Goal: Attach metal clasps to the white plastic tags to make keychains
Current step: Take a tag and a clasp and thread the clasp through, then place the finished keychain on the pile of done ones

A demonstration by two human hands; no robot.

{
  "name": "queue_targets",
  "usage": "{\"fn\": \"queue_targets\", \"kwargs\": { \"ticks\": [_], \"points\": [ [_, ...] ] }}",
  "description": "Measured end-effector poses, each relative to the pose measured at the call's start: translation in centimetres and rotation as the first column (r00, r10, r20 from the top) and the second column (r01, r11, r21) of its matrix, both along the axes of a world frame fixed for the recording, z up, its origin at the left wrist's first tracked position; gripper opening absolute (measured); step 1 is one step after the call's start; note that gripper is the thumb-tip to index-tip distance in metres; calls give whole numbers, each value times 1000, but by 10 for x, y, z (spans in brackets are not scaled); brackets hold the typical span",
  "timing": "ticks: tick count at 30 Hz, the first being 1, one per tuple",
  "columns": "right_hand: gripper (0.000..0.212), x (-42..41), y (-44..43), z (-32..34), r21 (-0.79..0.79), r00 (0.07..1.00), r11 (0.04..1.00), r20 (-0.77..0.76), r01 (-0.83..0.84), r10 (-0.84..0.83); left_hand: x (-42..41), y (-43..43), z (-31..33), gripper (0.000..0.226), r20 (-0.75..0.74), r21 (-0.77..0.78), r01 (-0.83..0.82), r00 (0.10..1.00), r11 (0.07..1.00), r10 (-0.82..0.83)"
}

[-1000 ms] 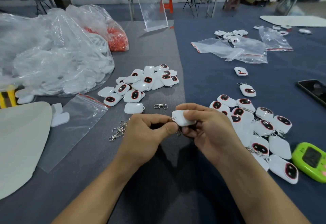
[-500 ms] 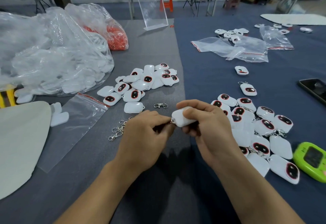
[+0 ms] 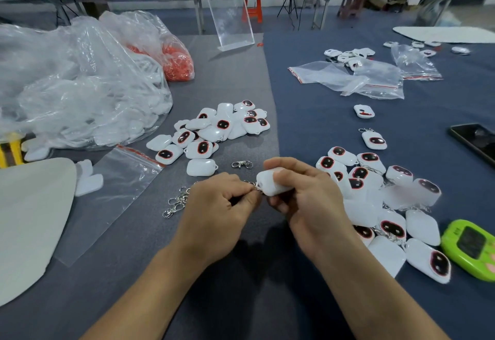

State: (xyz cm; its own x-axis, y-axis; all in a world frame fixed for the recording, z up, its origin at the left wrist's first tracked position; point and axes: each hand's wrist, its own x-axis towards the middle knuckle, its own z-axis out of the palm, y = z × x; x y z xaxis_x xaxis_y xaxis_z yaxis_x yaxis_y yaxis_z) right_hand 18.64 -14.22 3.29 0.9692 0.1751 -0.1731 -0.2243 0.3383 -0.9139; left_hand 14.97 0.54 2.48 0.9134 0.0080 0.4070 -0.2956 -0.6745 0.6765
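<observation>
The metal clasp (image 3: 253,184) is largely hidden inside the pinch of the left hand (image 3: 214,216), and the white tag (image 3: 265,185) is half covered by the right hand (image 3: 308,203). A green device (image 3: 468,248) and a dark phone (image 3: 474,138) are cut off at the right edge; some nearby tags (image 3: 393,196) are blurred.

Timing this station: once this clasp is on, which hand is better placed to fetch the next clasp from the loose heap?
Left, I'd say. The left hand, pinching the current clasp, sits right beside the clasp heap; the right hand grips the white tag, with the finished pile on its side.
</observation>
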Motion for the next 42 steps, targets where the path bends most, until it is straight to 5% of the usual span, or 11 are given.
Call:
{"fn": "queue_targets", "kwargs": {
  "ticks": [4, 6, 9, 12, 15, 17, 19, 23, 28, 35, 42],
  "points": [
    [27, -5, 5, -5, -508, 885, 833, 464, 221, 48, 1, 3, -2, 19, 160, 433, -64, 987, 899, -7],
    [28, -5, 4, -2, -435, 907, 879, 422, 196, 6, 0, 2, -3, 19, 174, 418, -79, 985, 905, 6],
    [36, -1, -1, 5, -9, 999, 1000, 29, 20, -20, 1, -3, -2, 16, 55, 49, -47, 998, 998, 44],
    [39, 2, -5, 7, 180, 979, 983, -188, -41, 75, 3, -5, -1, 18, -179, -478, 15, 977, 878, -114],
    [40, 1, -4, 8, 141, 985, 988, -149, -66, 87, 2, -7, 1, 18, -230, -527, 22, 959, 850, -167],
    [39, 1, -3, 8, 83, 996, 996, -80, -40, 46, 2, -5, 2, 21, -179, -428, 15, 979, 904, -101],
    [38, -2, 0, 5, -77, 997, 996, 66, 39, -34, 2, -2, 0, 26, -72, -104, -7, 997, 995, -1],
    [27, -11, 11, -7, -464, 885, 849, 466, 252, -8, 1, 0, -1, 21, 128, 448, -47, 992, 893, -12],
    [27, -1, 4, -6, -342, 963, 921, 249, 189, -105, 2, -3, -7, 21, 111, 316, -110, 991, 942, 79],
    [13, 11, -19, 3, -478, 983, 870, 182, 120, -35, 4, -1, -11, 8, 113, 100, -139, 985, 985, 128],
    [26, 16, -50, 19, -697, 856, 543, 511, 468, -81, 9, 10, -14, 15, 96, 238, -337, 941, 911, 323]
  ]
}}
